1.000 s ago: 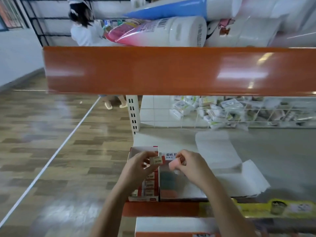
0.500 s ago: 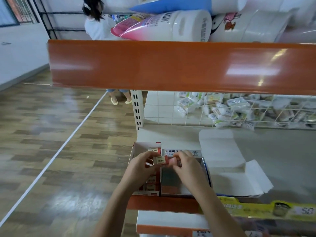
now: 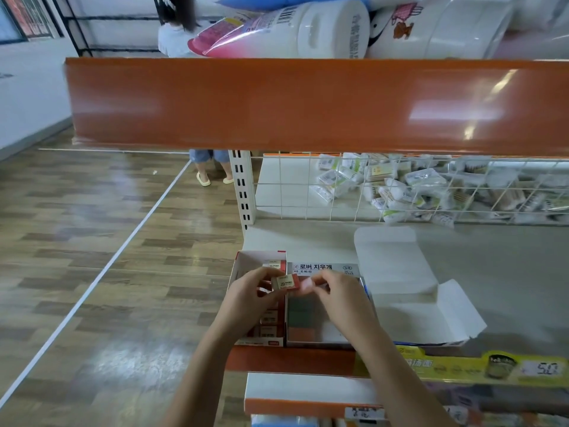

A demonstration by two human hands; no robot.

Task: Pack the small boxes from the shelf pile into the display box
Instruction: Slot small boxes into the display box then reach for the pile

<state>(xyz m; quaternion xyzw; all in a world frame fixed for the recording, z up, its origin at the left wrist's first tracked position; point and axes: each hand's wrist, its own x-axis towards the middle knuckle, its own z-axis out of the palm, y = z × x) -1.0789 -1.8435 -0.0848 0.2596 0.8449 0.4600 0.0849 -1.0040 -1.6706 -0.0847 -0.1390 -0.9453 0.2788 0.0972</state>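
The left hand's fingers (image 3: 264, 280) pinch a small box (image 3: 285, 283), cream and red with "2B" printed on it, by its left end. The right hand's fingers (image 3: 320, 283) pinch something pale pink (image 3: 307, 285) just beside the box's right end; what it is cannot be told, as it is blurred. The box hangs above the wall shared by the two open cartons on the shelf (image 3: 492, 272).

To do this step well, I judge the box should be turned to match those already standing in the red-edged display box (image 3: 246, 263), then slid down into the free gap at the far end, held by its short ends.

Both hands meet at the middle, the left hand (image 3: 246, 295) and the right hand (image 3: 341, 298) knuckles-up, forearms converging from below.
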